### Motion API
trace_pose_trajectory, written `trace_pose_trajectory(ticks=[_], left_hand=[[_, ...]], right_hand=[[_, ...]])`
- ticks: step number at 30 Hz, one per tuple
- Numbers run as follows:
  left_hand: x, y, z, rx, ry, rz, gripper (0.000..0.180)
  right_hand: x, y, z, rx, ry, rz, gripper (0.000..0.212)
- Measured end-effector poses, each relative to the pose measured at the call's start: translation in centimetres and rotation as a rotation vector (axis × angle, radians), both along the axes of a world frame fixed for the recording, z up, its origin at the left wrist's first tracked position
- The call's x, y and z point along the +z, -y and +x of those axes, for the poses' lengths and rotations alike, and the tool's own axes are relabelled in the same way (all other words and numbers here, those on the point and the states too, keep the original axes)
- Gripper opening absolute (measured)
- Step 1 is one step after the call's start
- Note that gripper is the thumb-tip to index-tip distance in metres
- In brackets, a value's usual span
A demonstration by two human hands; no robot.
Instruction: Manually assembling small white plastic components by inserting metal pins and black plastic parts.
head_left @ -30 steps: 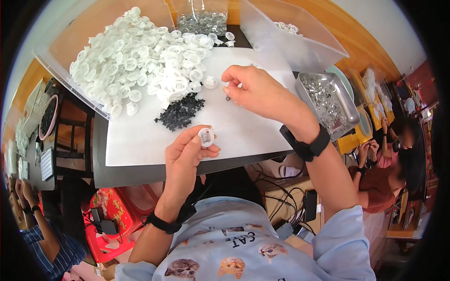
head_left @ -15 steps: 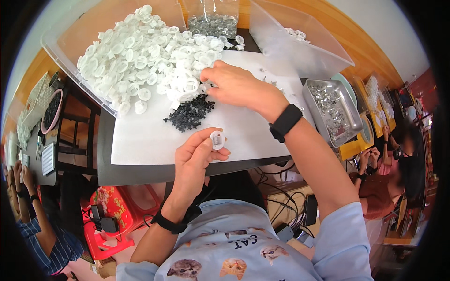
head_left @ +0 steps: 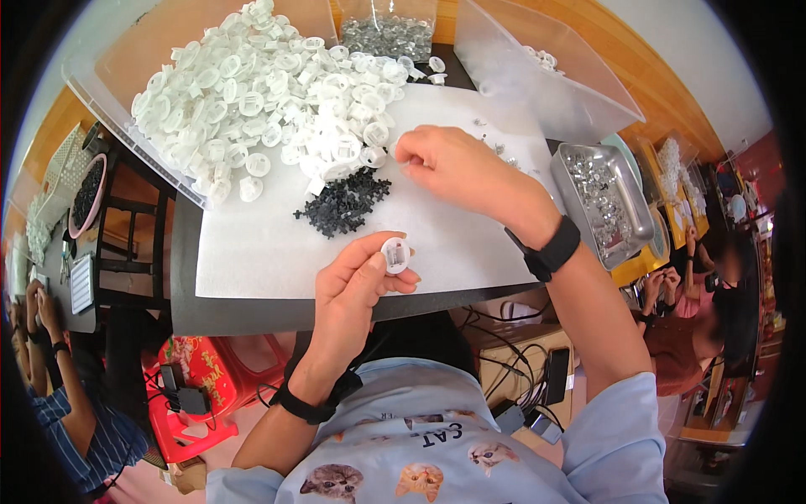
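Left hand [head_left: 348, 290], its grip clamped on a round white piece [head_left: 395, 255] with a rectangular recess, above the near edge of a white sheet [head_left: 457, 252] on the dark worktop [head_left: 252, 316]; clock positions are taken about this piece. Right hand [head_left: 474, 172] at 1 o'clock, fingers curled, beside the white heap; whether its grip is apart or together cannot be told. Writing: dark printed lettering, inverted, with cat faces, on a light-blue shirt [head_left: 378, 386] towards 6 o'clock; gold characters on a red stool [head_left: 210, 370] at 8. Containers: between 10 and 11, a clear tub [head_left: 126, 59], a heap of similar white pieces [head_left: 243, 101] lying in and before it; at 12, a transparent bag [head_left: 386, 10] of small glassy parts; between 1 and 2, a second tub [head_left: 520, 76] with a few white pieces; between 2 and 3, a metal tray [head_left: 643, 217] of shiny clear parts. Loose black parts [head_left: 344, 202] lie between 10 and 11, nearer than the heap.
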State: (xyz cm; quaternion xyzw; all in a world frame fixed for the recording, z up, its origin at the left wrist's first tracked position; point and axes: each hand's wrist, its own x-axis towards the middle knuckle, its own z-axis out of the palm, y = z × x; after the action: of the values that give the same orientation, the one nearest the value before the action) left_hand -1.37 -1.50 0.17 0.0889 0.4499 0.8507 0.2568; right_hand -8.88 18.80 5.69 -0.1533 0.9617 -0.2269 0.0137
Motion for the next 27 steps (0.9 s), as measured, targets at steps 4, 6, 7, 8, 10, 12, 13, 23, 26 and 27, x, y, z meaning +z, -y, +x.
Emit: trace_pose_trajectory(ticks=[4,6,7,8,10,12,13,23,26,27], left_hand=[[-0.2,0.2,0.1,-0.005,-0.013,-0.024,0.031],[-0.2,0.1,0.1,-0.004,-0.007,-0.028,0.031],[0.0,0.0,0.1,-0.001,-0.008,-0.021,0.031],[0.1,-0.2,0.1,0.005,-0.012,-0.013,0.031],[-0.2,-0.4,0.3,0.046,-0.043,-0.03,0.031],[-0.2,-0.5,0.4,0.083,-0.071,-0.048,0.032],[0.1,-0.4,0.3,0.068,-0.041,-0.014,0.031],[0.5,-0.4,0.1,0.077,-0.001,0.003,0.032],[0.4,-0.4,0.2,0.079,0.001,0.003,0.032],[0.3,-0.4,0.2,0.078,0.002,0.002,0.032]], right_hand=[[-0.6,0.7,1.0,0.105,0.003,-0.038,0.013],[-0.9,1.0,1.2,0.139,-0.007,-0.053,0.013],[-0.9,1.1,1.2,0.139,-0.003,-0.056,0.013],[-0.8,1.1,1.2,0.133,-0.013,-0.018,0.014],[-0.5,1.2,1.3,0.129,-0.022,0.019,0.015],[-0.2,1.1,1.6,0.12,0.005,0.105,0.017],[0.0,0.9,1.8,0.12,0.007,0.104,0.017],[-0.8,0.2,2.6,0.119,-0.037,0.038,0.014],[-1.2,0.7,2.4,0.135,-0.08,-0.054,0.013],[-1.3,1.0,2.3,0.15,-0.096,-0.066,0.013]])
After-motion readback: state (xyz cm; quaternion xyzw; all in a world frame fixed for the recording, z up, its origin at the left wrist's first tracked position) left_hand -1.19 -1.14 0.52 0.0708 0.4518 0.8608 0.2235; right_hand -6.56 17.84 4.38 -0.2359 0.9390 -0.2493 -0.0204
